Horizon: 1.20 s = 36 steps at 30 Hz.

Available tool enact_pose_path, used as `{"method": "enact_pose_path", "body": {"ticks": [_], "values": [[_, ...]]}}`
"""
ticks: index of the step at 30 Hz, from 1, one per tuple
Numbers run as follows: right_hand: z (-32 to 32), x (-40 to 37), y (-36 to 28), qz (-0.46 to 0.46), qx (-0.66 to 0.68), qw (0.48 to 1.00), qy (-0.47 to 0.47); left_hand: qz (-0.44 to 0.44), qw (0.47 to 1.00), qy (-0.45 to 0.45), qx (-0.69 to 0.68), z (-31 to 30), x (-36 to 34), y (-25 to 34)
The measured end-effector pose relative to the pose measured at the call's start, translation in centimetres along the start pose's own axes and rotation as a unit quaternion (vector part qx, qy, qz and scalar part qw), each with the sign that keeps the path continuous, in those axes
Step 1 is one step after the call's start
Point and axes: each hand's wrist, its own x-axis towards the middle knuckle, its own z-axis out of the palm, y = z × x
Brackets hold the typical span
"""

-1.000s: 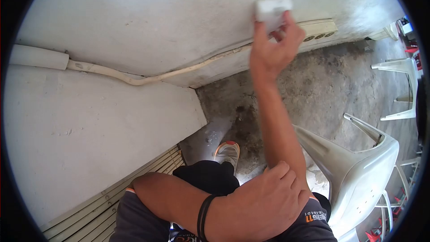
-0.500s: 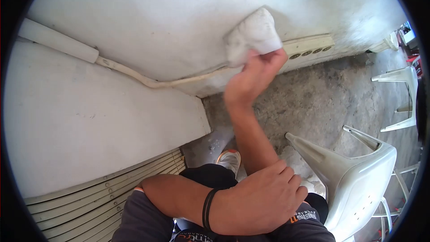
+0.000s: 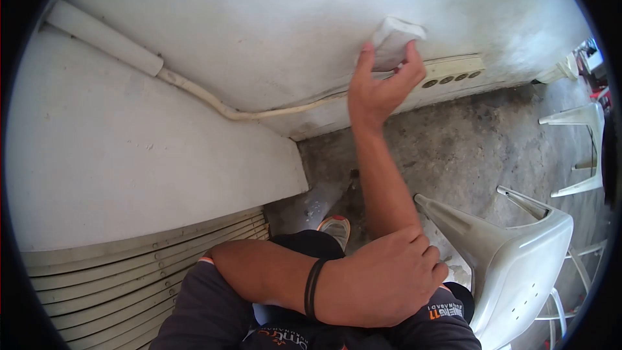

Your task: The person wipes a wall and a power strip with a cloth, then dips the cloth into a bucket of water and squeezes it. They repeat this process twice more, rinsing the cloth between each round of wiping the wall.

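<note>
- My right hand (image 3: 379, 94): closed on the white, soft-looking folded pad (image 3: 396, 37), thumb at its left edge, fingers at its right. Material uncertain; cloth or paper.
- Pad position: at the off-white, smudged wall (image 3: 291, 19), above the cream cable (image 3: 223, 107) and just up and left of the long cream socket strip (image 3: 450, 70). Firmness of contact cannot be read.
- My left hand (image 3: 389, 275): laid across my right arm (image 3: 387, 185) near the elbow, back of the hand up, fingers bent. Palm hidden; I cannot tell whether it grips the arm. Black band (image 3: 311, 289) on this wrist.
- Socket strip: fixed low on the wall, round dark outlets in a row along its front.
- Upper left: thick white pipe (image 3: 107, 35), the cable running out of its lower end toward the strip.
- Lower left: beige slatted panel (image 3: 110, 285), beneath the white ledge (image 3: 155, 149).
- Right: white plastic chair (image 3: 521, 262) lying tipped on the stained grey concrete floor (image 3: 479, 133); part of another white plastic piece (image 3: 583, 116) beyond.
- Below: one light shoe with orange trim (image 3: 334, 228).
</note>
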Motion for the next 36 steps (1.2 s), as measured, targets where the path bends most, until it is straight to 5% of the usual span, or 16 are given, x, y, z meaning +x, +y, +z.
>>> {"method": "enact_pose_path", "body": {"ticks": [6,12,19,24,26,29,36], "values": [[-1.5,2.0,2.8,0.066,0.028,0.997,0.001,-0.033,0.991,0.11,0.073,2.1,-1.2,0.6],[1.7,-4.6,-0.5,-0.079,0.05,0.995,-0.018,-0.04,0.992,0.101,0.059,2.9,-1.7,0.1],[1.0,-8.9,-6.3,-0.219,0.166,0.946,-0.174,-0.047,0.994,0.081,0.059,1.4,-1.2,0.4],[0.0,2.5,-2.4,-0.163,-0.005,0.986,0.039,-0.059,0.993,0.078,0.071,0.7,-2.0,0.6],[0.6,5.1,-0.3,-0.105,0.086,0.99,0.04,-0.056,0.991,0.108,0.062,1.3,-2.3,0.7],[2.1,1.9,-1.9,-0.131,-0.001,0.99,0.056,-0.068,0.99,0.105,0.068,1.3,-2.5,0.6],[1.7,-9.4,-5.3,-0.305,0.075,0.926,-0.208,-0.063,0.993,0.086,0.042,0.8,-2.0,0.3]]}}
